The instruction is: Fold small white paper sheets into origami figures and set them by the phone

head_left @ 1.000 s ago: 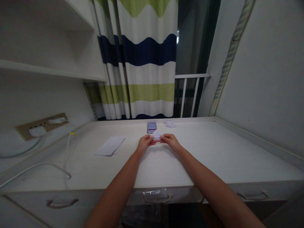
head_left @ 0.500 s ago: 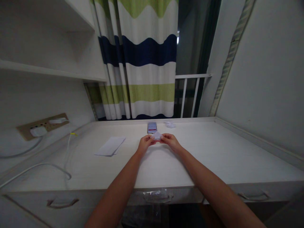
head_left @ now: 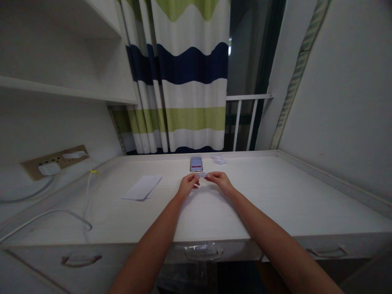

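Note:
Between my two hands is a small folded piece of white paper (head_left: 202, 174), held a little above the desk. My left hand (head_left: 187, 185) pinches its left end, the lower fingers loosely curled. At the right end, my right hand (head_left: 221, 181) grips it between thumb and fingers. Just behind the paper lies a phone (head_left: 196, 163) with a lit screen. Several small folded white paper pieces (head_left: 219, 160) rest to the right of the phone. The exact folds of the held paper are too small to make out.
A stack of white paper sheets (head_left: 142, 188) lies left of my arms on the white desk (head_left: 263, 196). White cables (head_left: 61, 211) run across the desk's left side from a wall socket (head_left: 55, 162). A striped curtain (head_left: 192, 94) hangs behind the desk.
The folded paper has tilted flatter, so its peak no longer stands up between my hands. My left hand's lower fingers have moved slightly away from it.

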